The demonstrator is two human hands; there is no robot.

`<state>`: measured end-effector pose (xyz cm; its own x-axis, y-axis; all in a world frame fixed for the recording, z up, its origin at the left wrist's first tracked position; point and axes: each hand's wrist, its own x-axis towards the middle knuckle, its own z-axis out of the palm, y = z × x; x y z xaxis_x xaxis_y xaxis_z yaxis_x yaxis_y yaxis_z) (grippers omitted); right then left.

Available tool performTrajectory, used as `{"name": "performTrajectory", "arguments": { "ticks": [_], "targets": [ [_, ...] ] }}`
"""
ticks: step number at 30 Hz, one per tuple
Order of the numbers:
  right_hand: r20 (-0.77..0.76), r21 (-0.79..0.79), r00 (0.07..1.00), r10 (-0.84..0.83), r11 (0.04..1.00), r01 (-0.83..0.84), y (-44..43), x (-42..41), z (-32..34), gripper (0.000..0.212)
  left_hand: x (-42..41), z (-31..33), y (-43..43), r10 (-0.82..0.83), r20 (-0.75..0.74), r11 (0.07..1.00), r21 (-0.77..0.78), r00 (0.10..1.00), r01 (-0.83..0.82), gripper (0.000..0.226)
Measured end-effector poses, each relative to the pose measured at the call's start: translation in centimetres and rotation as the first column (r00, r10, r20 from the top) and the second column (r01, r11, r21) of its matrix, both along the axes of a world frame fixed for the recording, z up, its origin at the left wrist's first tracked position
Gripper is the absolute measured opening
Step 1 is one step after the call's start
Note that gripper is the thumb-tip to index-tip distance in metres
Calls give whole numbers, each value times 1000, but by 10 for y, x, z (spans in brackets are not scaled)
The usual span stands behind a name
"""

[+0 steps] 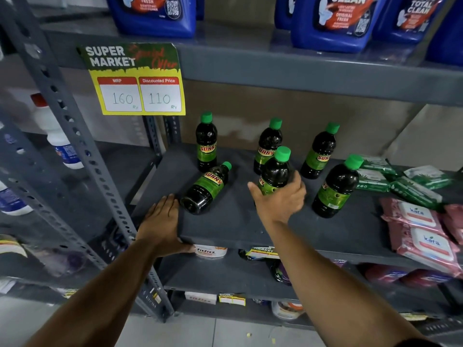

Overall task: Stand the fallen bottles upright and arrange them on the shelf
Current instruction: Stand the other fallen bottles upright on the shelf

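Several dark bottles with green caps and green "SUNNY" labels are on the grey shelf (225, 229). One fallen bottle (205, 187) lies on its side, cap pointing back right. My left hand (164, 221) rests flat on the shelf's front left edge, fingertips just short of that bottle's base, holding nothing. My right hand (280, 199) is wrapped around the lower part of an upright bottle (275, 171) in the middle. Other bottles stand upright: back left (206, 144), back middle (268, 144), back right (319, 154) and front right (335, 186).
Green packets (400, 184) and pink wipe packs (423, 234) lie on the shelf's right side. A yellow price sign (140, 93) hangs from the shelf above, which holds blue jugs (330, 21). A grey perforated upright (82, 151) stands at the left. Lower shelves hold small items.
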<state>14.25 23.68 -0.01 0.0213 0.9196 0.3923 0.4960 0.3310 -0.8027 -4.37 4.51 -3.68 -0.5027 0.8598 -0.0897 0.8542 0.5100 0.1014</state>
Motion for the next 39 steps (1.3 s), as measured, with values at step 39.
{"name": "performTrajectory", "arguments": {
  "ticks": [39],
  "targets": [
    [-253,-279,929,269,900,-336,-58,-130,29,93,-12,0,3,-81,-103,997,0,991,81,141]
  ]
}}
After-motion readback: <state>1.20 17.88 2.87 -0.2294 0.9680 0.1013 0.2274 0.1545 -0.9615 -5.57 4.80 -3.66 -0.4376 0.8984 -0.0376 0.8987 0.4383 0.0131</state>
